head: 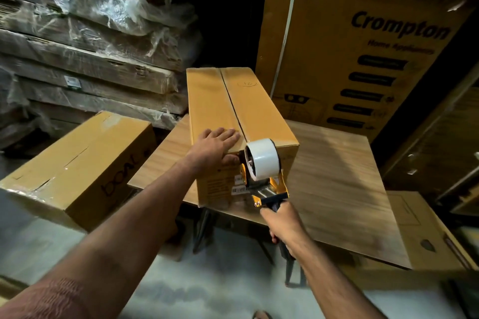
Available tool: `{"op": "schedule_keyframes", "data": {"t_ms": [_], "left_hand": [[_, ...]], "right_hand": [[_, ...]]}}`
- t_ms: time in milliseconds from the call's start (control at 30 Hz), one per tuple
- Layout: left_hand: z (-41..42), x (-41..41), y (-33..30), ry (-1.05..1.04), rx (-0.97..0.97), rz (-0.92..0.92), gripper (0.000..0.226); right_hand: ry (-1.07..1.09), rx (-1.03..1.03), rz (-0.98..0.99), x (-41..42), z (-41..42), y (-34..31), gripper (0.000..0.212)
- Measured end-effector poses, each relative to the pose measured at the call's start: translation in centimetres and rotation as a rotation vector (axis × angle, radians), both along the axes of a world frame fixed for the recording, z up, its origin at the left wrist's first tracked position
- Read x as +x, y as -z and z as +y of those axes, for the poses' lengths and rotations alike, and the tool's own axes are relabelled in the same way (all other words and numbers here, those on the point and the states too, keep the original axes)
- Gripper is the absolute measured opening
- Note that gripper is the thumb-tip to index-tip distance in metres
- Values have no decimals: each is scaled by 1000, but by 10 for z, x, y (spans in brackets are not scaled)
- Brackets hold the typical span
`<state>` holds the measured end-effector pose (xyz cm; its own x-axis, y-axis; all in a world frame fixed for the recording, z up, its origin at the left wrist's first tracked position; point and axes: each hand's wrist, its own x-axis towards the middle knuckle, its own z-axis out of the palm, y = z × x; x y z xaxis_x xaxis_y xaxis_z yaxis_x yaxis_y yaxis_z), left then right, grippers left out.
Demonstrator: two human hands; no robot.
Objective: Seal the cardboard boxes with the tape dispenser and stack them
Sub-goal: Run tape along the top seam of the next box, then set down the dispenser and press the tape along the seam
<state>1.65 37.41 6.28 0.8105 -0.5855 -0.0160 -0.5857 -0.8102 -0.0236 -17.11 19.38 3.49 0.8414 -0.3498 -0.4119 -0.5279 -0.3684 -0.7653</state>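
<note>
I see the long cardboard box (241, 122) lying lengthwise along the left edge of the wooden table (337, 184), its near end at the table's near left corner and its far end toward the stacked goods behind; the two top flaps meet in a dark seam running the length of the lid, and I see no tape on that seam. My left hand (216, 146) lies flat on the near end of the left flap, fingers spread and pressed down, thumb hooked over the near edge. My right hand (281, 225) is wrapped tight around the black handle of the tape dispenser (264, 171); its white roll sits against the near top edge of the box, just right of my left thumb, the yellow frame hanging down the near end face. A second box marked "boat" (77, 168) stands off the table beyond its left edge; a tall Crompton carton (363, 59) rises behind the far edge; plastic-wrapped flat packs (90, 46) are piled far left.
</note>
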Motion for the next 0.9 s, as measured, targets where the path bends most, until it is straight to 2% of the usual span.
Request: {"op": "schedule_keyframes", "data": {"t_ms": [167,300,333,400,467,600,733,800,900], "left_hand": [[-1,3,1,-8,-2,24,99],[-6,-4,6,-33,-4,-62,98],[-7,-4,6,-40,-10,-71,96],[-9,-4,6,-56,-28,-89,94],[-12,-1,6,-63,-31,-92,103],[-11,5,9,-56,-12,-96,110],[-11,0,5,-57,-25,-125,106],[-15,-13,9,-37,-80,-234,91],[-37,-50,35,28,-341,-357,61]], "right_hand": [[55,-41,-7,12,0,18,20],[83,-13,-40,12,11,25,19],[92,57,-52,13,15,25,18],[132,334,4,21,19,24,19],[167,529,85,28,22,25,21],[205,264,-36,22,28,52,14],[200,75,-101,10,11,53,28],[215,44,-147,2,-2,51,31],[290,152,-203,-2,-32,54,24]]}}
